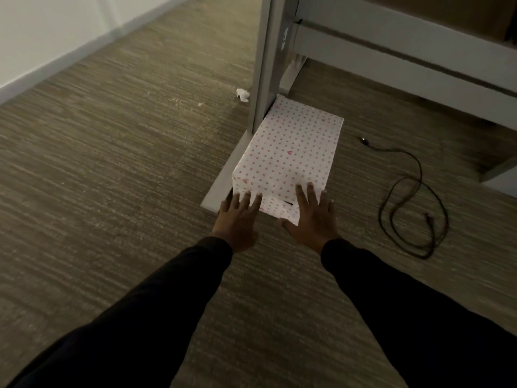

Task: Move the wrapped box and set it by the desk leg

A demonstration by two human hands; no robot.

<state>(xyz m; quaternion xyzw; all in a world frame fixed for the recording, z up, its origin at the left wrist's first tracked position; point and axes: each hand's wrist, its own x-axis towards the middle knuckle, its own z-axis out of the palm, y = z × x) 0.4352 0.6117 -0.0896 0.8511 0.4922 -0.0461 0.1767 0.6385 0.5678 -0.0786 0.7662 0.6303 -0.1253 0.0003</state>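
Note:
The wrapped box [291,155], white paper with small pink hearts, lies on the carpet right beside the grey desk leg [265,60], partly over the leg's flat foot [223,180]. My left hand [237,217] rests flat with spread fingers against the box's near left corner. My right hand [313,217] lies flat with fingers apart on the box's near end, fingertips on its top edge. Neither hand is closed around the box. Dark sleeves cover both arms.
A black cable [414,197] coils on the carpet to the right of the box. A crumpled white scrap [242,95] lies left of the desk leg. Grey desk rails [391,51] run at upper right. A white wall with baseboard [56,51] stands at the far left.

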